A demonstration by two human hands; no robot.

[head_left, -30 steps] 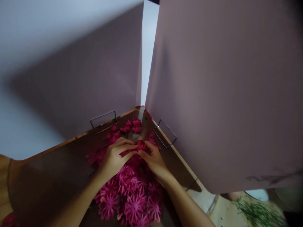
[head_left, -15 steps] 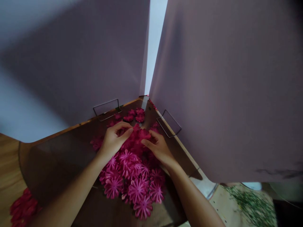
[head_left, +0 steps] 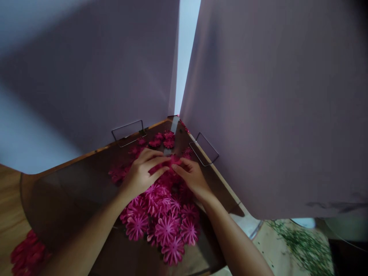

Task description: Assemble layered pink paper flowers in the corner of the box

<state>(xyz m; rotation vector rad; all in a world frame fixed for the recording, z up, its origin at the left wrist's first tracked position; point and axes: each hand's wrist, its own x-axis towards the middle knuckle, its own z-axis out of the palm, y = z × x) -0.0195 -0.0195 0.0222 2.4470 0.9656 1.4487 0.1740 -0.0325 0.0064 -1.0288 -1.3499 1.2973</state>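
Note:
A heap of pink artificial flowers [head_left: 167, 229] with many narrow petals lies on a dark, shiny table. Just above the heap's far part, my right hand [head_left: 193, 177] pinches a pink flower [head_left: 174, 159] between thumb and fingers. From the other side my left hand [head_left: 143, 171] reaches to the same flower, its fingers stretched out and the thumb apart from them. The left fingertips are at the petals; whether they touch is hard to tell. The hands partly cover the flowers beneath them.
Several small pink flowers [head_left: 169, 143] lie toward the far corner. Tall pale panels [head_left: 258, 115] rise along both far edges, with wire stands [head_left: 204, 149] at their feet. Another pink pile [head_left: 28, 253] is at lower left. Green scraps [head_left: 304, 245] lie at lower right.
My left hand has moved right, from a pinch to stretched fingers near the flower in my right hand. My right hand stays nearly in place. The view has shifted slightly.

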